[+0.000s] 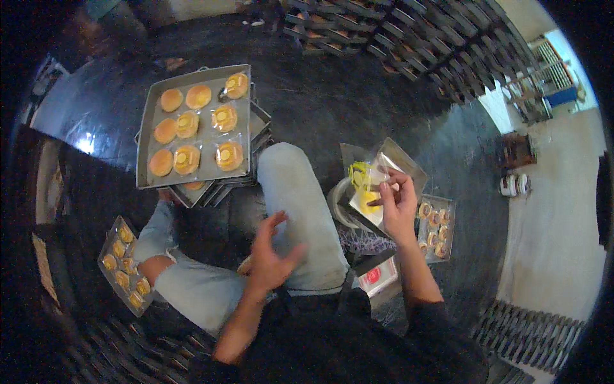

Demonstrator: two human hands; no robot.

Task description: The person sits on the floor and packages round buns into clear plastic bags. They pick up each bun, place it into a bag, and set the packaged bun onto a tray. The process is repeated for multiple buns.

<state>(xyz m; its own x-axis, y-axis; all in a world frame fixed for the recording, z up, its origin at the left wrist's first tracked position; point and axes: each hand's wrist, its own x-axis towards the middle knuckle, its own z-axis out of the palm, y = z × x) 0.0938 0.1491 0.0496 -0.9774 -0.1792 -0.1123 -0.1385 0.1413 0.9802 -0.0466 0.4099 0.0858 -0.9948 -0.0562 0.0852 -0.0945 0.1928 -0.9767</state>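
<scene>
My left hand (271, 259) hovers over my thigh with fingers spread and nothing in it. On the right, my right hand (398, 201) pinches a clear plastic bag (379, 175) with yellow print above a box of bags (367, 204). At the left, a metal tray (204, 134) tops a stack of trays and bears several round buns; some buns, such as the one at the tray's lower right (229, 155), are in clear printed wrap. Others, like the bun at the lower left (160, 162), look bare.
A tray of wrapped buns (122, 276) lies at the lower left. Another tray of small buns (451, 230) lies beyond my right forearm. A pack with a red mark (376, 278) sits beside my hip. Stacked dark trays (422, 43) stand at the upper right. White tubs (514, 185) are by the wall.
</scene>
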